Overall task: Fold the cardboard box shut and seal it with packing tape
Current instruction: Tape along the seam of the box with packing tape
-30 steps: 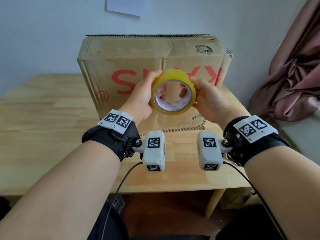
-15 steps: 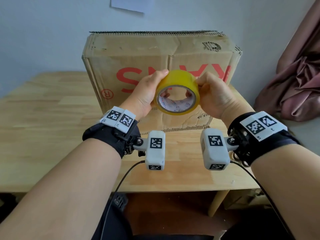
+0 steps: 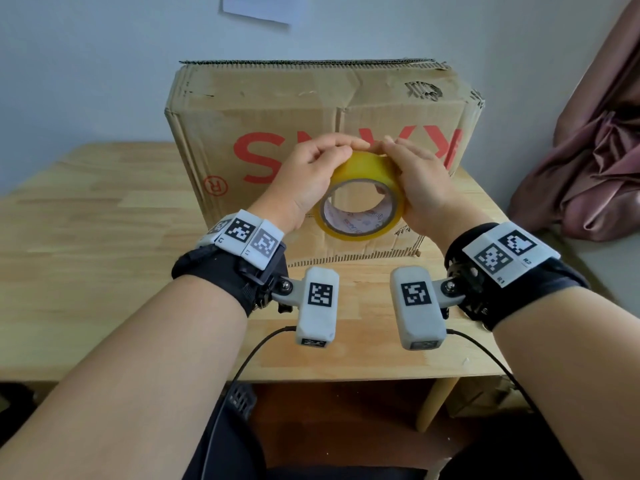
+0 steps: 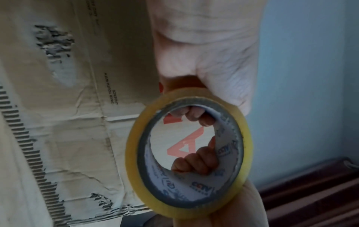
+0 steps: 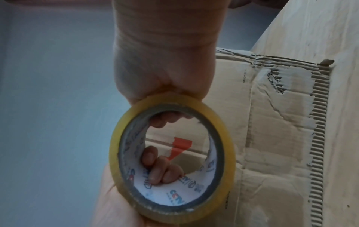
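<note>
A yellow roll of packing tape (image 3: 363,188) is held up in front of me, its open core facing me. My left hand (image 3: 311,174) grips its left side and my right hand (image 3: 419,178) its right side, fingers curled over the top edge where the fingertips meet. In the left wrist view the tape roll (image 4: 186,155) shows fingers curled into its core, as does the tape roll (image 5: 170,159) in the right wrist view. Behind stands the brown cardboard box (image 3: 263,105) with red upside-down lettering, on the wooden table (image 3: 86,244).
The box's front flap lies flat on the table below the roll, its torn corrugated edge (image 3: 346,259) toward me. A pink cloth heap (image 3: 588,161) lies at the right. A paper sheet (image 3: 256,6) hangs on the wall. Bare table shows left of the box.
Both hands have shifted round the roll: the fingers moved up from its sides onto the top edge, where the fingertips now meet. The roll has tipped slightly and sits lower against the box.
</note>
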{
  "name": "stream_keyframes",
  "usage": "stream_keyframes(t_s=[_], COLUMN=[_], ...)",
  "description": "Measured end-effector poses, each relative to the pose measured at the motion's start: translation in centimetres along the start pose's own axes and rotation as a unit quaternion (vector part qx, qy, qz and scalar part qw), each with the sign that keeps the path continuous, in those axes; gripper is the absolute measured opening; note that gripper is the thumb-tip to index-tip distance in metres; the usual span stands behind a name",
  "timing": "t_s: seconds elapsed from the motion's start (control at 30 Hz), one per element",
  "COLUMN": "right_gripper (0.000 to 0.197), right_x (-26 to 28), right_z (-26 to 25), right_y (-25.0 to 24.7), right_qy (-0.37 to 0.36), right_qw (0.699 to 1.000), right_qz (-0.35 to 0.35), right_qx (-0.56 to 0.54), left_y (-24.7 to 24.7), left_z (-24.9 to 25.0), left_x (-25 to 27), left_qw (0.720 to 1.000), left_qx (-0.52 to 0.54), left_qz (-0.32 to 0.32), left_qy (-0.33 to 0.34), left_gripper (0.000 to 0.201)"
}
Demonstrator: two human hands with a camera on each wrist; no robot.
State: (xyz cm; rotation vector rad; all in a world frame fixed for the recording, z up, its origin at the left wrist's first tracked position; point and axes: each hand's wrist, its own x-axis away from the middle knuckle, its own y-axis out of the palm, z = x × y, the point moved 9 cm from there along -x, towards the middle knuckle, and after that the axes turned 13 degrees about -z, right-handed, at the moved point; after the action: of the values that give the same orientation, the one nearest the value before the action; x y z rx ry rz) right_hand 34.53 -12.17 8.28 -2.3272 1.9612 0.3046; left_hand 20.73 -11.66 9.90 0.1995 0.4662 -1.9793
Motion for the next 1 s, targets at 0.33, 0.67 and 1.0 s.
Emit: stream_keyframes(t_s=[0.33, 0.67, 1.0], right_gripper=[0.024, 0.031, 0.034], right_x=[0.3, 0.5, 0.4], right_z=[1.0, 1.8, 2.0], right_y=[-0.5, 0.3, 0.6], right_qy=[0.040, 0.081, 0.102], right_qw=[0.997, 0.992, 0.989], right_qz=[0.040, 0.015, 0.007], right_qx=[-0.056, -0.098, -0.102], left_y=[0.7, 0.7, 0.3], left_z=[1.1, 0.6, 0.5], left_x=[0.5, 0.4, 0.6], left_qw=[1.000, 0.998, 0.998], left_qx=[-0.007, 0.059, 0.050], left_qz=[0.009, 0.022, 0.027], left_qy=[0.021, 0.026, 0.020], left_gripper=[0.039, 0.025, 0.034])
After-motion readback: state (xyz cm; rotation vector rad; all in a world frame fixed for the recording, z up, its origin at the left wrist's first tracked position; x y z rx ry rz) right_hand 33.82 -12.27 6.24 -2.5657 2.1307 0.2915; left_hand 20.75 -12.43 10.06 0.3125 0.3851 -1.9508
